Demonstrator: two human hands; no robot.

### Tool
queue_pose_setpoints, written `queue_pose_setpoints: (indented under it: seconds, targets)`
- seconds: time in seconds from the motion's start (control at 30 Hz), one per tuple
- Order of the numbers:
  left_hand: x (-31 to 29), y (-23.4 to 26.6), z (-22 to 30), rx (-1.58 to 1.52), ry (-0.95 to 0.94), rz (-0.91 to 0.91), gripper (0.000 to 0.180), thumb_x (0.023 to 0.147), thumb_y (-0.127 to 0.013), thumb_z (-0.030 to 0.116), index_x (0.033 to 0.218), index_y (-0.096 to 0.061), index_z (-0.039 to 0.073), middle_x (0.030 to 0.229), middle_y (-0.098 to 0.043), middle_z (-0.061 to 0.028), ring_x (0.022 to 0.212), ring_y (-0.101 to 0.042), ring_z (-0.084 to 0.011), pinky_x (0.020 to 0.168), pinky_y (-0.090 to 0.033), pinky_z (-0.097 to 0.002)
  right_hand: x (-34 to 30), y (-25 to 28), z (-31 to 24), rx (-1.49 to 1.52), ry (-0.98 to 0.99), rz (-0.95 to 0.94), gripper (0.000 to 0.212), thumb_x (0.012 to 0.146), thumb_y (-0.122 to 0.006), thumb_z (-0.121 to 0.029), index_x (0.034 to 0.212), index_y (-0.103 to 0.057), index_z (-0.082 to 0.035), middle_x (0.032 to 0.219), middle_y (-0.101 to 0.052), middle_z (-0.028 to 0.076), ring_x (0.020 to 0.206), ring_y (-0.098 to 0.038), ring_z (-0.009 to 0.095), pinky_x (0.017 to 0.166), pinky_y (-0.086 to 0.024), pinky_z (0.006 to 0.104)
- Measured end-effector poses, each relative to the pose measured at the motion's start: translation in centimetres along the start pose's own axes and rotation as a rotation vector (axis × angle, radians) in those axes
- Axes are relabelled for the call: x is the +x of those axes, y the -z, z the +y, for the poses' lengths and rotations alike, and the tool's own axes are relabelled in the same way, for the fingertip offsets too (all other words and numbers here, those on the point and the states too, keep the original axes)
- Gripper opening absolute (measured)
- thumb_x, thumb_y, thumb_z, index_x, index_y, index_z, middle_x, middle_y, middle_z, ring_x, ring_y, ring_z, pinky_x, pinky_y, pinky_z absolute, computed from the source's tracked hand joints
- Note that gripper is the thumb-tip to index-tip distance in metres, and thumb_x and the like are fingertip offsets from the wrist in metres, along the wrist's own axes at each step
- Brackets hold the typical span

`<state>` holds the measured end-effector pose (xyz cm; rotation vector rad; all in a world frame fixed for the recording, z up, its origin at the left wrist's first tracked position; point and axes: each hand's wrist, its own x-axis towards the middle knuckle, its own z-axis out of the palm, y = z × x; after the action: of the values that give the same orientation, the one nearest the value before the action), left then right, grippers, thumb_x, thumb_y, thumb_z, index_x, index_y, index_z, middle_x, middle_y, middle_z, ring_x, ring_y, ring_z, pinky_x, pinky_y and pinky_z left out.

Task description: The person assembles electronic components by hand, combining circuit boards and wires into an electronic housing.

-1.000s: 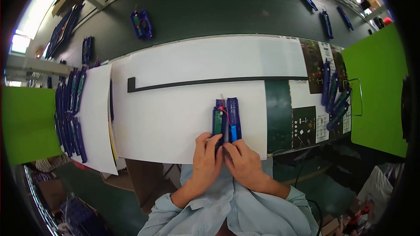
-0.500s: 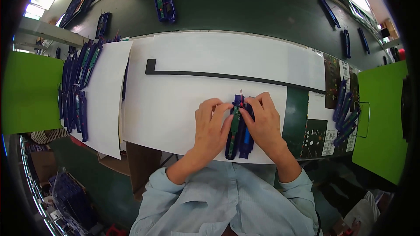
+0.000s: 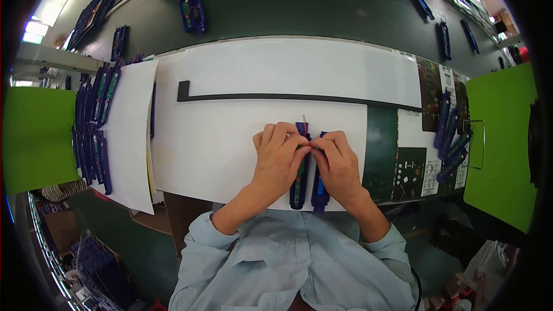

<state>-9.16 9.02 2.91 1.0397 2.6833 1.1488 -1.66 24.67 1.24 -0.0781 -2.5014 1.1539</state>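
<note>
Two long dark-blue plastic housing halves lie side by side at the near edge of the white work surface. A narrow green circuit board fills the left housing half (image 3: pixel 297 193), and thin wires (image 3: pixel 304 118) stick out at its far end. A brighter blue part shows inside the right housing half (image 3: pixel 320 190). My left hand (image 3: pixel 273 158) bends over the far part of the left half, thumb and fingers pinched. Beside the right half, my right hand (image 3: pixel 342 164) is pinched too, its fingertips meeting the left's. Whatever sits between those fingertips is too small to make out.
A black L-shaped strip (image 3: pixel 276 97) crosses the white sheet (image 3: pixel 230 138) beyond my hands. Many blue housings (image 3: pixel 92 132) are stacked at the left, several more (image 3: pixel 452 138) at the right. Green panels (image 3: pixel 40 138) stand at both sides. More housings (image 3: pixel 192 14) rest on the dark-green far surface.
My fingertips have come together over the left half's far end. The gap between the two housing halves has widened. The whole view has shifted slightly.
</note>
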Motion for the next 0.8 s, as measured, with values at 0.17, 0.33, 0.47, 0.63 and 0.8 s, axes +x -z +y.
queue_pose_setpoints:
  seconds: [0.17,0.33,0.47,0.63,0.8]
  targets:
    - [-0.5,-0.2,0.5,0.000,-0.004,-0.023,0.011,0.090,-0.073,0.010,0.101,-0.070,0.010,0.110,-0.057,-0.0049,0.104,-0.051,-0.0257,0.092,-0.032,-0.0419,-0.5,-0.1,0.3,0.110,0.000,0.018,0.021,0.090,-0.072,0.000,0.110,-0.066,-0.002,0.101,-0.063,0.014,0.081,-0.067,0.032,0.066,-0.054,0.0400]
    - [-0.6,-0.4,0.8,0.039,0.001,-0.012,0.012,0.090,-0.074,0.012,0.102,-0.071,0.010,0.109,-0.058,-0.0042,0.105,-0.052,-0.0254,0.091,-0.031,-0.0417,-0.9,0.6,-0.4,0.110,-0.088,-0.042,0.044,0.089,-0.071,0.003,0.131,-0.060,-0.005,0.100,-0.065,0.013,0.080,-0.068,0.031,0.067,-0.055,0.0391]
    - [-0.5,-0.5,1.0,0.000,0.002,-0.020,0.012,0.090,-0.075,0.013,0.101,-0.072,0.012,0.108,-0.058,-0.0034,0.103,-0.051,-0.0247,0.090,-0.031,-0.0412,-1.7,0.8,-0.1,0.118,-0.069,-0.022,0.052,0.088,-0.072,0.004,0.136,-0.057,-0.006,0.099,-0.065,0.012,0.081,-0.068,0.031,0.065,-0.055,0.0392]
    - [-0.9,0.0,1.1,-0.038,0.035,-0.022,0.012,0.090,-0.076,0.015,0.102,-0.073,0.014,0.108,-0.058,-0.0024,0.102,-0.051,-0.0238,0.090,-0.031,-0.0408,-1.9,0.6,0.4,0.143,-0.112,0.011,0.026,0.086,-0.077,0.000,0.111,-0.071,-0.004,0.114,-0.058,0.011,0.077,-0.062,0.025,0.066,-0.052,0.0339]
    - [-1.5,-0.2,0.9,-0.064,0.053,-0.015,0.014,0.090,-0.076,0.015,0.103,-0.073,0.014,0.107,-0.058,-0.0020,0.101,-0.051,-0.0233,0.090,-0.031,-0.0404,-2.1,1.0,0.4,0.329,-0.215,-0.030,0.014,0.087,-0.077,-0.001,0.101,-0.072,-0.002,0.116,-0.054,0.009,0.085,-0.059,0.020,0.074,-0.051,0.0305]
